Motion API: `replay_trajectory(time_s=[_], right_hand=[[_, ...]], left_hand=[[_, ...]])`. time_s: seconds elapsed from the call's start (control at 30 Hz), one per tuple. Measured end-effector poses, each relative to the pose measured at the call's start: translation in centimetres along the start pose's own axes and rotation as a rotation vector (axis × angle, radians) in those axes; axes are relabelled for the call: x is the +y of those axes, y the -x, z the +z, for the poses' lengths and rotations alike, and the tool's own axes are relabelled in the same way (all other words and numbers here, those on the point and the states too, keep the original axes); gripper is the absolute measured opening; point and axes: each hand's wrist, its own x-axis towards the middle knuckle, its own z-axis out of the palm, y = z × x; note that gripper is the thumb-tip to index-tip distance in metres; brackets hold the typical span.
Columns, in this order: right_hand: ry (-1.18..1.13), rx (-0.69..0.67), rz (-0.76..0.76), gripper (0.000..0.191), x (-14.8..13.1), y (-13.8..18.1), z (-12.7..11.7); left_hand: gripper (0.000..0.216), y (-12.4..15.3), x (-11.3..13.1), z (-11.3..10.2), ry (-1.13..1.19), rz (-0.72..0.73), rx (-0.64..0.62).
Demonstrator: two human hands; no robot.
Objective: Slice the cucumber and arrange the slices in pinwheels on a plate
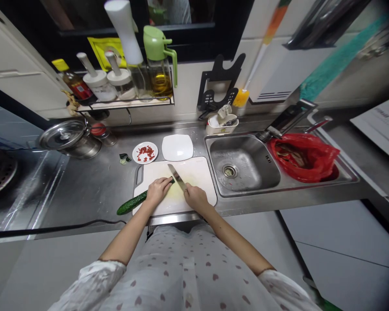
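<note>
A long green cucumber lies slantwise over the left part of the white cutting board, its far end sticking out past the board's edge. My left hand is closed over the cucumber near its right end. In my right hand is a kitchen knife, its handle hidden by my fingers. The blade points up and to the left, close by the cucumber's cut end; whether they touch I cannot tell. Behind the board stand a small plate with chopped red bits and a white square plate.
Cucumber scraps lie left of the small plate. To the right is a steel sink with a red plastic bag beyond it. A steel pot stands at the left, below a condiment rack. A black cord runs along the front edge.
</note>
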Motion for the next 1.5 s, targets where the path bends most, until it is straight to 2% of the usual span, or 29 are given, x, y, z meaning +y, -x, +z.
replay_trajectory(time_s=[0.7, 1.07, 1.33, 1.5], right_hand=[[0.020, -0.029, -0.015, 0.026, -1.9, -0.2, 1.0], [0.024, -0.034, -0.030, 0.029, -2.7, -1.9, 0.7], [0.030, -0.045, -0.009, 0.027, -2.1, -0.7, 1.3], [0.029, -0.057, -0.032, 0.026, -2.3, -1.4, 1.1]], left_hand=[[0.038, 0.0, 0.2, 0.1, -0.001, -0.004, -0.011], [0.037, -0.1, -0.1, 0.2, -0.044, 0.045, 0.018], [0.033, -0.1, -0.2, 0.2, -0.090, 0.071, 0.059], [0.032, -0.1, -0.1, 0.1, -0.087, 0.076, 0.068]])
